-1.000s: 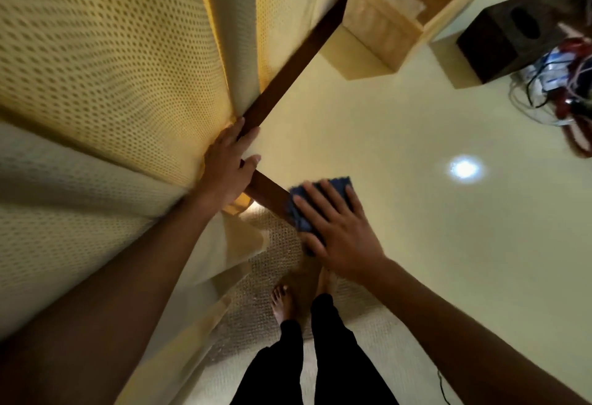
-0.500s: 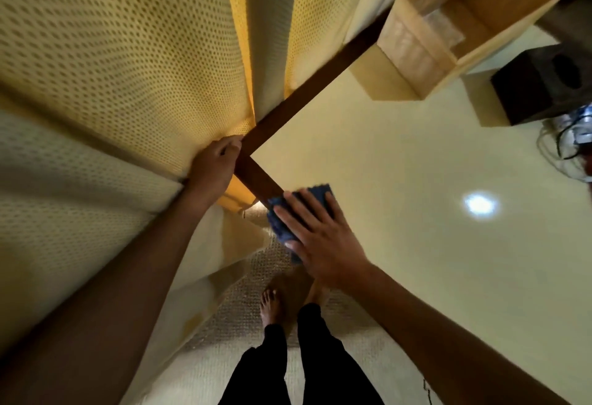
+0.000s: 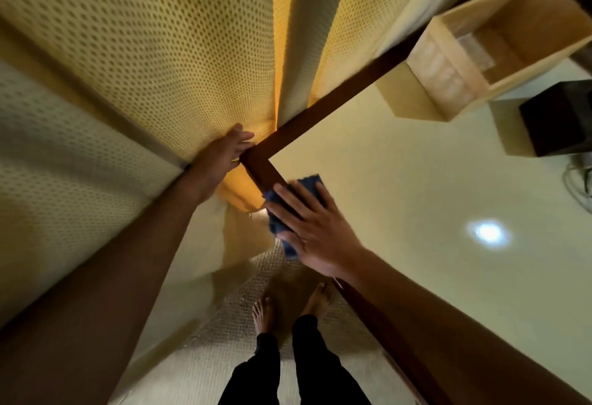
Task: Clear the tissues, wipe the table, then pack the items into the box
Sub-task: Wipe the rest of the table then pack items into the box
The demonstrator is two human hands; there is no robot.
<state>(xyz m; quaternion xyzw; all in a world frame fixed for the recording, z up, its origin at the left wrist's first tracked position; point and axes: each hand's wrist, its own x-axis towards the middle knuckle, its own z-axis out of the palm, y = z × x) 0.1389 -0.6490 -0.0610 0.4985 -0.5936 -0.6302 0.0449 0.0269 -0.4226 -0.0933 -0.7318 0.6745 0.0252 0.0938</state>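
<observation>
Step in hand: desk wiping. Blue cloth [image 3: 307, 183] is pressed flat under the straight, spread fingers of the right hand [image 3: 320, 238] at the near left corner of the desk [image 3: 416, 212]. Curtain [image 3: 160, 52] is pushed aside by the left hand [image 3: 224, 154], fingers extended, nothing gripped. Next, a sweep across toward the far-edge box [image 3: 499, 49] is judged needed.

The person wears black trousers [image 3: 323, 369], with arms [image 3: 112, 276] and feet [image 3: 264, 311] bare.

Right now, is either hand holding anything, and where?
Nothing gripped: right hand presses flat on the blue cloth, over its middle; left hand touches the curtain.
</observation>
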